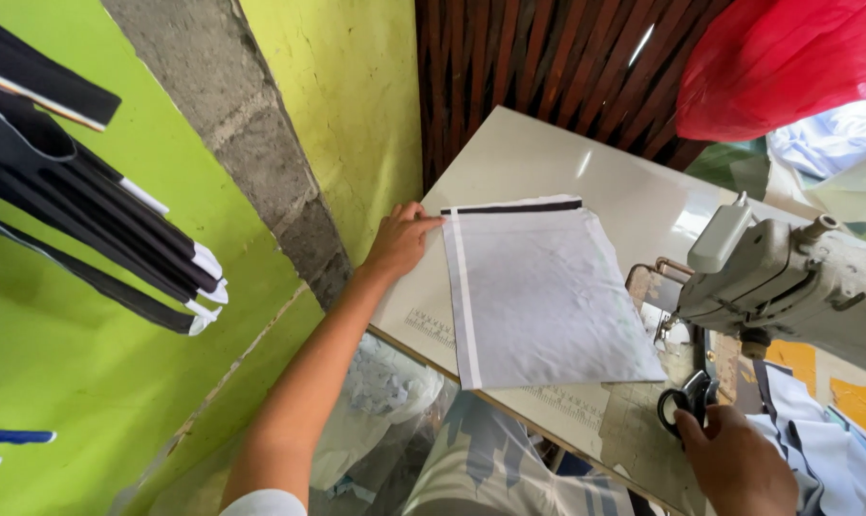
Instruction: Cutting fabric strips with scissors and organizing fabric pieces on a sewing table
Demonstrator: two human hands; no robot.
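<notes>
Head view: left hand (pixel 400 239) pins the white mailer bag (pixel 538 291), lying flat mid-tabletop (pixel 548 158), at its nine o'clock corner; right hand (pixel 734 459) at five o'clock grips black scissors (pixel 686 397); nothing cut yet.

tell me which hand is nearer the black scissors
Right. The right hand sits just below the black scissors, fingers at the handles. The left hand is across the table, touching the white fabric piece's far corner.

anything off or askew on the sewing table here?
Nothing damaged or spilled. The white fabric panel lies flat but skewed to the table edge, its near corner close to that edge. Left hand touches its corner; right hand rests by black scissors.
</notes>
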